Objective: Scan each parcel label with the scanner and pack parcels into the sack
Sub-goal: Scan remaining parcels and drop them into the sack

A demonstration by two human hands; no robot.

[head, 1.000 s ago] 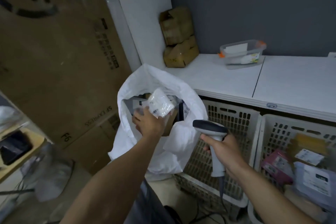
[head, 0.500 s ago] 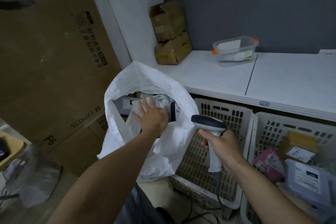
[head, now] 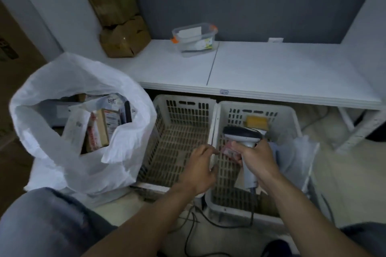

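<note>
The white sack (head: 69, 165) stands open at the left with several parcels (head: 100, 127) upright inside it. My right hand (head: 258, 158) grips the grey handheld scanner (head: 243, 134) over the right white crate (head: 290, 115). My left hand (head: 199, 165) hovers at the rim between the two crates, empty, its fingers curled and reaching toward a pink parcel (head: 228, 151) that lies partly hidden under the scanner. A yellow parcel (head: 257, 122) and a pale plastic mailer (head: 296, 152) also lie in the right crate.
The left crate (head: 179, 131) holds nothing. Behind the crates runs a white table (head: 271, 69) with a clear lidded tub (head: 194, 38) and stacked brown boxes (head: 119, 16) at its back left. Black cables (head: 194, 227) trail on the floor in front.
My left hand let go of the white parcel in the sack and swung right to the crates. The scanner in my right hand moved right, over the right crate. The view panned right.
</note>
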